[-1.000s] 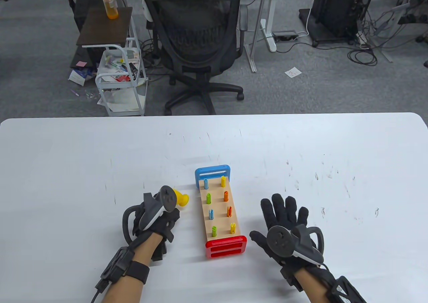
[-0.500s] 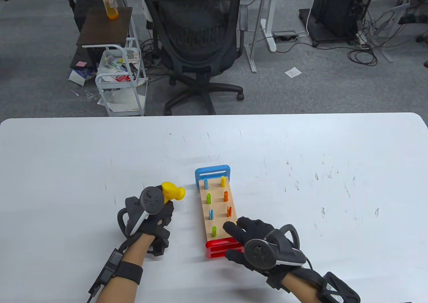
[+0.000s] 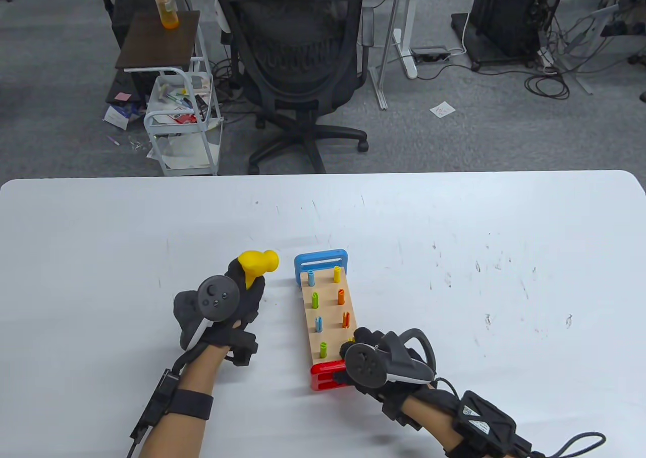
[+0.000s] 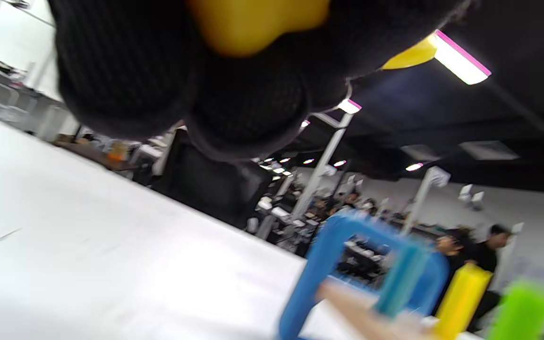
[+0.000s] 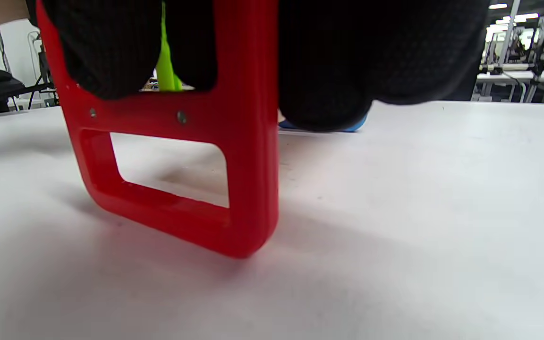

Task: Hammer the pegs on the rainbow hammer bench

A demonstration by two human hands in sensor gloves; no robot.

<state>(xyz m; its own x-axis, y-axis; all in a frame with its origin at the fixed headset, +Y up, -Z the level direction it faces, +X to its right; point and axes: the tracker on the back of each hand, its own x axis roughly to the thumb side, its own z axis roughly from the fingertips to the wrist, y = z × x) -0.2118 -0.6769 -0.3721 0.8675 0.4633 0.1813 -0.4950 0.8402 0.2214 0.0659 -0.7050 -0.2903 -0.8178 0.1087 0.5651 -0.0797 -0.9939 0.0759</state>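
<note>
White table (image 3: 454,215), office clutter behind. Hammer bench (image 3: 330,321) sits at 6 o'clock; right hand (image 3: 383,364) grips its red end (image 5: 234,141). Left hand (image 3: 222,301) holds yellow hammer (image 3: 258,262) at bench's 10 o'clock — strike square, short taps, brace firm.

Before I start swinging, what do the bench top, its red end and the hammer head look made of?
Bench top: pale tan and matte, looks like unfinished wood, though no grain resolves.
Red end: probably moulded plastic, with a glossy even colour, rounded edges and small screw heads.
Hammer head, held by the left hand: smooth uniform yellow, could be plastic or painted wood.
</note>
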